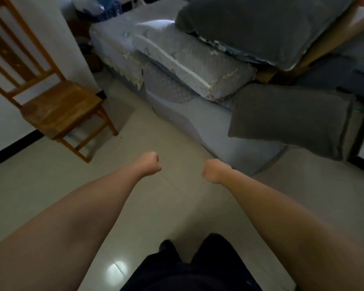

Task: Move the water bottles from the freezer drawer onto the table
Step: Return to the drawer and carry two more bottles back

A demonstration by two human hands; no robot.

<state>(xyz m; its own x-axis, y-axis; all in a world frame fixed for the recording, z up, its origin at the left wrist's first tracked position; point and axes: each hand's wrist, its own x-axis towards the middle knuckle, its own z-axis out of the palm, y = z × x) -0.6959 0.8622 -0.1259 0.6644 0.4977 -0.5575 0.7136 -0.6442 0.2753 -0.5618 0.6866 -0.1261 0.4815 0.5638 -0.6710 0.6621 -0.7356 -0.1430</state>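
Both my arms reach forward over a pale tiled floor. My left hand (148, 164) is curled into a fist and holds nothing. My right hand (213, 170) is also a closed fist with nothing in it, a short gap to the right of the left one. No water bottle, freezer drawer or table shows in this view.
A wooden chair (59, 106) stands at the left against a white wall. A grey sofa (177, 85) piled with cushions and dark grey pillows (290, 120) fills the middle and right. My dark trouser legs (198, 267) are at the bottom edge.
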